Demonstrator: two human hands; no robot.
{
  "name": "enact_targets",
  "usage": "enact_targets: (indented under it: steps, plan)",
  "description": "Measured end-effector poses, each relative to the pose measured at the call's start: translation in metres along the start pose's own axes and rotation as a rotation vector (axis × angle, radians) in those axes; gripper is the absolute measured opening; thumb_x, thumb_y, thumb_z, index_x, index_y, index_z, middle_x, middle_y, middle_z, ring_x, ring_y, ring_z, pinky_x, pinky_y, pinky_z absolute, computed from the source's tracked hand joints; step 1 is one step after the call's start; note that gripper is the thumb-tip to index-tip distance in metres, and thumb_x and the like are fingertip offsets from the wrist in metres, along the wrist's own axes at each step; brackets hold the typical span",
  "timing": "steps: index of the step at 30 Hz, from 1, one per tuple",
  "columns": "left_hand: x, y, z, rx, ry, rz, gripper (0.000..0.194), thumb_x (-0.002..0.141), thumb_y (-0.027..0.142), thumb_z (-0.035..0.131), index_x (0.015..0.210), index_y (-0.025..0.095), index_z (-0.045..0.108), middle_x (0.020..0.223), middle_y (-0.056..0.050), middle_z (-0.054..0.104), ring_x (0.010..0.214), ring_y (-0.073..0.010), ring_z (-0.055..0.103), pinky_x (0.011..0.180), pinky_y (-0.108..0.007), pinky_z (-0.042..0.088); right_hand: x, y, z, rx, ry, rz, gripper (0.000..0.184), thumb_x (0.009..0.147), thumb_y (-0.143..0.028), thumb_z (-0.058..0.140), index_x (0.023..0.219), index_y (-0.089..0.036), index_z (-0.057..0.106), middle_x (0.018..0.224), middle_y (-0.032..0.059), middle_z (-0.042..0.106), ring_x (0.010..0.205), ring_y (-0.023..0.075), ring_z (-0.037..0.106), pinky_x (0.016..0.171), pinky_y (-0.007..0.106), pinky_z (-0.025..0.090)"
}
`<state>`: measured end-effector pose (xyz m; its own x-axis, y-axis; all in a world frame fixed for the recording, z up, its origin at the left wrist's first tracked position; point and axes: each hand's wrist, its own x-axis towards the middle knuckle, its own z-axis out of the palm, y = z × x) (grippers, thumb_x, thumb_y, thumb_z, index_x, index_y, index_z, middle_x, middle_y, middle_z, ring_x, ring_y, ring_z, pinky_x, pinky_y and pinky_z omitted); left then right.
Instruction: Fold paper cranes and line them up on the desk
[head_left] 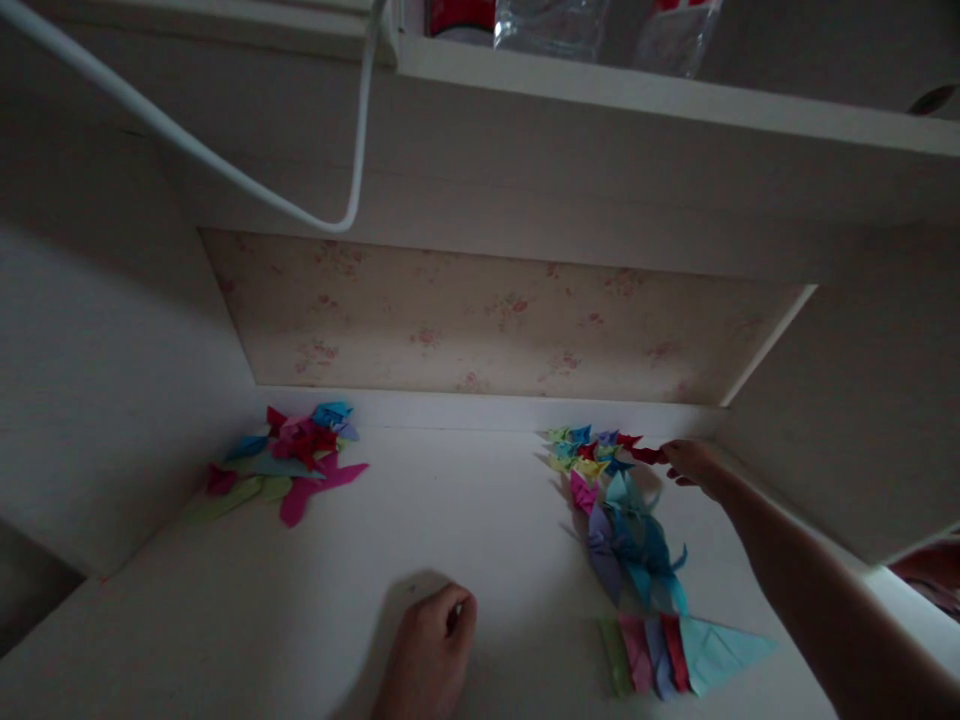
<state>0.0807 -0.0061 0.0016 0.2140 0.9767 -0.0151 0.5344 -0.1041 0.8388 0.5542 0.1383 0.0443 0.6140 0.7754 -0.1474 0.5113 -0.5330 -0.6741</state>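
Observation:
At the back right of the white surface, my right hand (686, 463) pinches a red folded-paper piece (646, 455). This piece meets the right side of a cluster of small colourful paper cranes (589, 450); whether it touches them I cannot tell. Nearer me lie larger blue and purple folded-paper pieces (637, 545). In front of those is an overlapping row of folded papers (660, 655) in green, pink, purple, red and light blue. My left hand (431, 645) rests at the front middle, curled into a loose fist with nothing seen in it.
A mixed pile of folded papers (300, 455) lies at the back left. White side panels (847, 400) close in the space, with flowered wallpaper (510, 320) behind. Overhead, a shelf (675, 95) holds clear packages, and a white cable (247, 180) hangs at upper left.

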Motion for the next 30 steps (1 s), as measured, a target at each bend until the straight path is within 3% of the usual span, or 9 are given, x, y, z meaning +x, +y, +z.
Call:
enact_targets:
  steps: [12,19,25,30]
  plan:
    - [0.002,0.002,-0.002,-0.013,-0.024,-0.024,0.032,0.086,0.034,0.041,0.071,0.017,0.063,0.064,-0.002,0.061,0.061,-0.0146,0.055,0.058,-0.023,0.035,0.002,-0.013,0.02,0.076,-0.046,0.03,0.015,0.081,-0.02,0.05,0.074,-0.016,0.063,0.075,0.0114,0.07,0.046,0.0165,0.058,0.047,0.03,0.045]
    - [0.001,0.005,-0.004,-0.007,-0.03,-0.024,0.032,0.086,0.033,0.041,0.068,0.017,0.061,0.062,-0.001,0.058,0.061,-0.0141,0.054,0.057,-0.023,0.034,-0.014,-0.019,0.009,0.116,0.018,0.015,0.029,0.085,-0.022,0.045,0.11,-0.013,0.057,0.082,0.0131,0.069,0.043,0.013,0.055,0.044,0.026,0.044]
    - [-0.002,0.004,-0.005,-0.028,0.007,0.037,0.031,0.086,0.028,0.041,0.068,0.016,0.062,0.061,0.0,0.059,0.058,-0.0127,0.053,0.056,-0.023,0.031,-0.059,-0.045,-0.009,0.183,0.053,-0.127,0.033,0.087,-0.026,0.043,0.115,-0.012,0.056,0.091,0.0165,0.067,0.047,0.0118,0.052,0.042,0.024,0.039]
    - [-0.006,0.002,-0.007,-0.019,0.046,0.098,0.031,0.086,0.028,0.041,0.069,0.016,0.065,0.062,-0.001,0.062,0.06,-0.0132,0.054,0.057,-0.023,0.033,-0.151,-0.079,-0.002,0.416,0.018,-0.371,0.033,0.081,-0.042,0.055,0.1,-0.016,0.063,0.075,0.0077,0.064,0.042,0.0081,0.041,0.038,0.022,0.03]
